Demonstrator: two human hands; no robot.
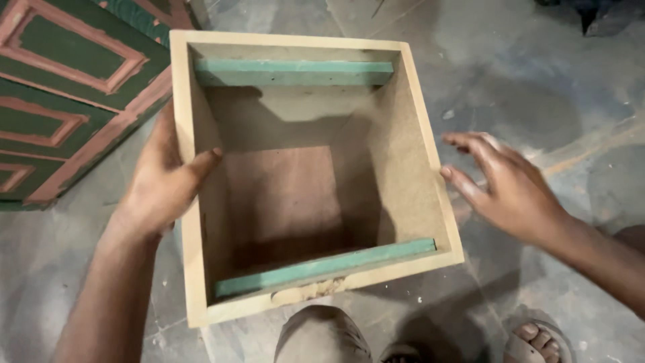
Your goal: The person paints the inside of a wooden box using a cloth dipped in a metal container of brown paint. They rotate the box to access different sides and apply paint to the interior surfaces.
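Note:
An open-topped box (416, 134) of pale fibreboard fills the middle of the view, with a reddish-brown bottom and a green strip along the inside of its near and far walls. My left hand (161, 181) grips its left wall, thumb hooked over the rim into the box and fingers on the outside. My right hand (504, 185) hovers just beside the right wall with its fingers spread, fingertips close to the rim but holding nothing.
A green panel with pinkish raised mouldings (67, 87) lies at the upper left, close to the box. Grey stained concrete floor (524, 67) spreads around. My knee (322, 336) and a sandalled foot (537, 339) show at the bottom edge.

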